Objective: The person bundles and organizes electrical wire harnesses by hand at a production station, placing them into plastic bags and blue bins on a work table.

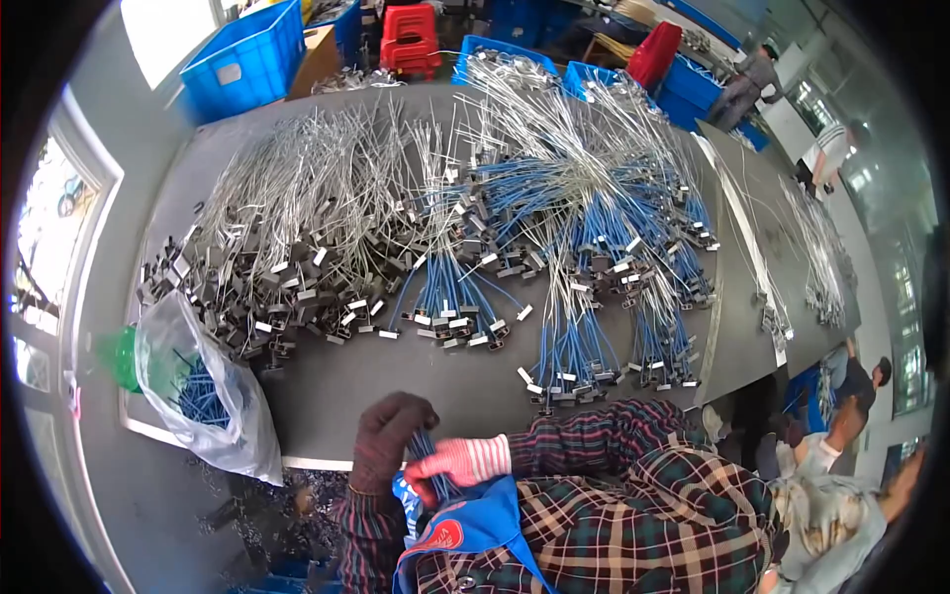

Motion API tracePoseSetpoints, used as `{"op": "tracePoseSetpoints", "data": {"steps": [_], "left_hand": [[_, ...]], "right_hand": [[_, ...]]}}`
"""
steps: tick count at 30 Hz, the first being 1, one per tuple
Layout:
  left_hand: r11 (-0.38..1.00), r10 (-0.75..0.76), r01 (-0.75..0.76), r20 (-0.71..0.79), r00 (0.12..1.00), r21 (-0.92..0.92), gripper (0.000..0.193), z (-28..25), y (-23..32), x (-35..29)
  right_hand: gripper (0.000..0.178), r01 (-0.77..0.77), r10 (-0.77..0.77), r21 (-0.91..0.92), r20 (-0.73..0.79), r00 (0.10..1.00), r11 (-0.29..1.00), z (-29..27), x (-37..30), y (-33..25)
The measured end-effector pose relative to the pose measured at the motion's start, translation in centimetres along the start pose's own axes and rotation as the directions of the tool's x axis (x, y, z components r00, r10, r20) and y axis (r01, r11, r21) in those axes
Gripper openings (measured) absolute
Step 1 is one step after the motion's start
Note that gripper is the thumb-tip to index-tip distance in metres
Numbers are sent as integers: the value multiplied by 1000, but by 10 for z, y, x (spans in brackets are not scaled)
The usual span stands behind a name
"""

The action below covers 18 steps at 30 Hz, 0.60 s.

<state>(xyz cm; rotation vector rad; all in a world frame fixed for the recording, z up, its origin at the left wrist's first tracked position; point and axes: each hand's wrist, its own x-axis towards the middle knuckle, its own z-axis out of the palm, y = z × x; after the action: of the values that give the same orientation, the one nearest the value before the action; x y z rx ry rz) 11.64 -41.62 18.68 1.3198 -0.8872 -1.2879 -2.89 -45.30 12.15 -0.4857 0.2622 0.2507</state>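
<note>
My left hand (389, 436), in a dark brown glove, is closed around the upper part of a bundle of thin blue tubes (422, 447) at the table's near edge. From the right, my right hand (457, 462), in a red-and-white glove, grips the same bundle lower down. The tubes' lower ends hang over my blue apron (465, 525). To the left, a clear plastic bag (237, 396) with loose blue tubes (201, 394) inside leans at the table edge. Beyond my hands lies a bunch of cables with blue sleeves (445, 297) and small block-shaped ends.
Large piles of pale wires (327, 178) with dark end blocks spread over the grey table (396, 381). More blue-sleeved bunches (574, 346) lie right of centre. Blue crates (247, 59) and red stools (408, 40) stand behind. Other people (841, 416) are at the right.
</note>
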Motion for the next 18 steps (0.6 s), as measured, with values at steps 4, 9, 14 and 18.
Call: {"op": "tracePoseSetpoints", "data": {"steps": [4,9,14,18], "left_hand": [[996,-89,90,77,993,-16,16,8,-24,-18],[906,245,-186,-113,963,379,13,8,-49,-40],[990,45,10,-387,921,138,14,8,-68,-63],[872,305,-116,-343,888,475,13,10,-53,-54]], "right_hand": [[26,43,33,-473,151,988,880,-7,-6,-1],[26,-169,190,-550,-20,982,818,4,-11,-15],[27,-210,266,-555,21,964,805,1,-7,-9],[27,-277,310,-528,-28,950,803,2,-12,-22]]}}
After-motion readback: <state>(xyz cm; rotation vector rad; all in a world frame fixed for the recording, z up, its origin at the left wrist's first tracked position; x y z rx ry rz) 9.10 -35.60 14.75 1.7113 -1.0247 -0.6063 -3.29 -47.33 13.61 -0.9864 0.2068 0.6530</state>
